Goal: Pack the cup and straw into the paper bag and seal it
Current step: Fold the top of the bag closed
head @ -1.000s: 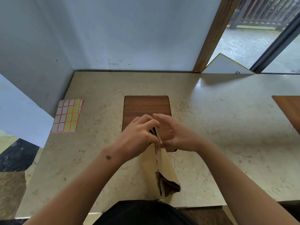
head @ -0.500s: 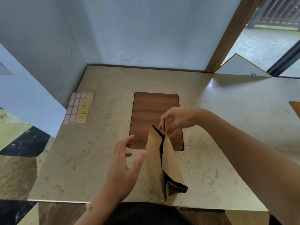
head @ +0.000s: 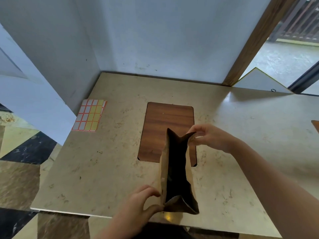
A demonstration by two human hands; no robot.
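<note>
Paper bag [head: 179,171] stands at lower centre of the frame on the beige marbled surface [head: 107,161], mouth gaping toward the camera; interior dark, nothing discernible inside. Half a second ago the mouth was only a narrow slit; now both side walls are spread well apart. Far end of the bag overlaps the near edge of the wooden board [head: 165,128] inset at mid-frame.

Right hand [head: 210,137], right of centre: fingers curled, thumb and fingertips pinching the bag's far right top corner. Same corner as 0.5 s ago, but the hand now sits further right and pulls that lip outward.

Left hand [head: 138,206], bottom centre: fingers and thumb curved against the bag's near left wall, thumb at the lower corner, fingertips touching the paper higher up. Earlier it was spread and clear of the bag, just to its left; contact is new. Whether it truly grips or only braces the wall cannot be told.

Sheet of stickers [head: 89,116], yellow and white with orange borders, lies flat at the left edge of the surface, well apart from the bag; unchanged. A second wooden piece [head: 316,125] clips the right edge of the frame. Cup and straw not in view.
</note>
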